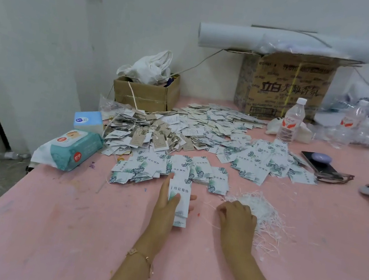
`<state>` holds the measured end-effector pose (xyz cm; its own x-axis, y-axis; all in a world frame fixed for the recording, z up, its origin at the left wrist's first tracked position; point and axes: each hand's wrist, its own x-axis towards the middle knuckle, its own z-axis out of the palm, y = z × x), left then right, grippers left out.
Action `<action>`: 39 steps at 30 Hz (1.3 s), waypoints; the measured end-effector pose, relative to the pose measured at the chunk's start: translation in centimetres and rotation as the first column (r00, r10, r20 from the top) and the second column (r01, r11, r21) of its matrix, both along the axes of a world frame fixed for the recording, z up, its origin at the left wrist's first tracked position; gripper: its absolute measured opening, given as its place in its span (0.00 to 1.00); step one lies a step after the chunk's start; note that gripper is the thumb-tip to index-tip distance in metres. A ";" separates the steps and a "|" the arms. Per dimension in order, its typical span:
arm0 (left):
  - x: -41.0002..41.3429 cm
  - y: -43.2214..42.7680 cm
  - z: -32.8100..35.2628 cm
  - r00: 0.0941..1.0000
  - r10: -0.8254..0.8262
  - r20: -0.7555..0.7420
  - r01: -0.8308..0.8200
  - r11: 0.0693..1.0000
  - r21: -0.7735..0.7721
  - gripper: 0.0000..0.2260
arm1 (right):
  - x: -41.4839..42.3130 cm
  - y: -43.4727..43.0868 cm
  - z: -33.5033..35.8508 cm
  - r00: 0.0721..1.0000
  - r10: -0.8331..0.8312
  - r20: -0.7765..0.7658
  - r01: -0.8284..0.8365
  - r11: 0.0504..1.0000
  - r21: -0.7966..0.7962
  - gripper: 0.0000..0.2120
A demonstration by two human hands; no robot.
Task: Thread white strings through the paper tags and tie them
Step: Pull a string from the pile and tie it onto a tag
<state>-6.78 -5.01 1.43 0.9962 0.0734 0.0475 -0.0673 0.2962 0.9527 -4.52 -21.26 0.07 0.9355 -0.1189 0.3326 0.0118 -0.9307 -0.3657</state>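
Pink table (64,229), scuffed, with tags spread across its far half.

- A small stack of paper tags (179,205) is gripped at near centre by the left hand (165,210). The thumb is laid across the printed face and the fingers are wrapped behind. Whether the stack's lower edge rests on the table cannot be told.
- The right hand (237,220) is set just right of the stack, at the near-left edge of the tangle of white strings (266,216). Its fingers are curled downward; whether a string is pinched cannot be told.
- Loose tags (168,171) are noted just beyond the stack, and strung tags (145,133) are heaped far left.

Risks, as judged:
- The strings are matted, so several may be drawn out together, or a clump dragged across the table.
- The stack may fan or slip if the grip is eased to free the top tag, and two tags may be threaded as one.
- The tag holes are not visible, so a missed thread cannot be ruled out.
- The strung and loose heaps lie edge to edge, so finished work may be mixed back in.
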 end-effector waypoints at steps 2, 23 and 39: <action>0.0 0.0 -0.1 1.000 -0.005 -0.001 0.005 1.000 0.017 0.21 | 0.0 -0.1 0.0 1.000 -0.005 0.008 0.005 0.999 0.035 0.11; -0.3 0.4 -1.1 1.000 -0.024 0.012 0.023 0.995 0.097 0.35 | 0.0 0.2 0.1 0.995 -0.074 0.069 0.067 0.993 0.096 0.05; -0.5 0.6 -1.0 0.995 -0.091 -0.031 0.093 0.992 0.086 0.15 | -2.2 0.3 1.2 0.935 0.329 0.133 -0.345 0.755 0.557 0.11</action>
